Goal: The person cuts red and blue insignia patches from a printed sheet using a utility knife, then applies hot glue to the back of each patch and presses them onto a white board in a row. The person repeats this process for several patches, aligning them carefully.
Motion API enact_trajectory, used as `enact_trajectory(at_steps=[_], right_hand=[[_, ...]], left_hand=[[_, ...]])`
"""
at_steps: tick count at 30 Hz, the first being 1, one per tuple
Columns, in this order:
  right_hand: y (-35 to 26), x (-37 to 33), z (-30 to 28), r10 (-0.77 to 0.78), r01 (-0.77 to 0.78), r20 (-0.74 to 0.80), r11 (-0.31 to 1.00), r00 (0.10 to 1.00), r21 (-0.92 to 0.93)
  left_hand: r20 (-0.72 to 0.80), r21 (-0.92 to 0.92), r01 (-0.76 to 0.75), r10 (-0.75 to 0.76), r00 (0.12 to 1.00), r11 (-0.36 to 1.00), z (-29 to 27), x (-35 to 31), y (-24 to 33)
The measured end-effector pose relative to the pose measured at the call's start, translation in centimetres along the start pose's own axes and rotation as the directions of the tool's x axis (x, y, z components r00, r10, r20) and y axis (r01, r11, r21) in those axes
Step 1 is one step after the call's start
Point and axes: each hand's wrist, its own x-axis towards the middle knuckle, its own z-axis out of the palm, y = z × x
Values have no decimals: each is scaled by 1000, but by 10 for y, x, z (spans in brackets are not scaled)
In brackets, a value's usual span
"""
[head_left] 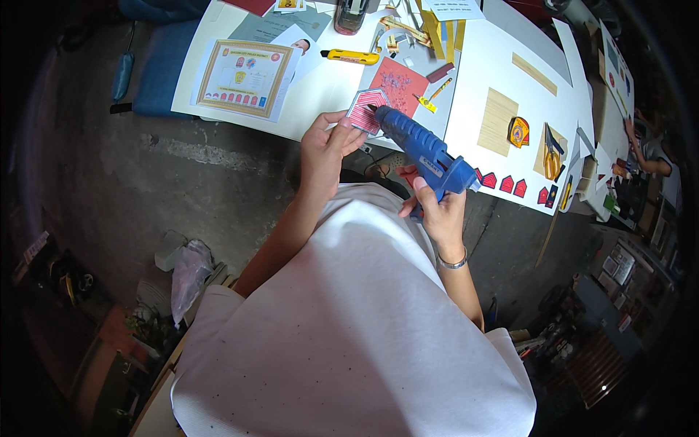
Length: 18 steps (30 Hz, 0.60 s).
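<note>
My left hand (325,151) pinches a small house-shaped piece (362,115) with red and white stripes and a pale border, held at the table's near edge. In my right hand (441,213) is a blue hot glue gun (419,142), gripped by its handle. Its dark nozzle tip points left and lies over the striped face; whether it touches cannot be made out. Just behind the piece lies a red sheet (399,86) with a mottled pattern. Several small red house-shaped pieces (489,181) sit in a row on the white board to the right.
A framed certificate print (245,78) lies at the left, with a yellow cutter knife (350,57) beyond it. On the white board (477,65) are a wooden square (499,120), a shield-shaped emblem (518,132) and pliers (551,156). Another person's arm (639,149) shows far right.
</note>
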Motion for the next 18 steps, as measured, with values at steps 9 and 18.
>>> enact_trajectory(at_steps=[9,18], right_hand=[[-1,2,3,27,-28,-19,999,999,-18],[-6,2,4,81,-83,-31,994,996,-72]], left_hand=[[48,29,-3,2,999,1000,1,-4,0],[42,18,-19,18,999,1000,1,-3,2]])
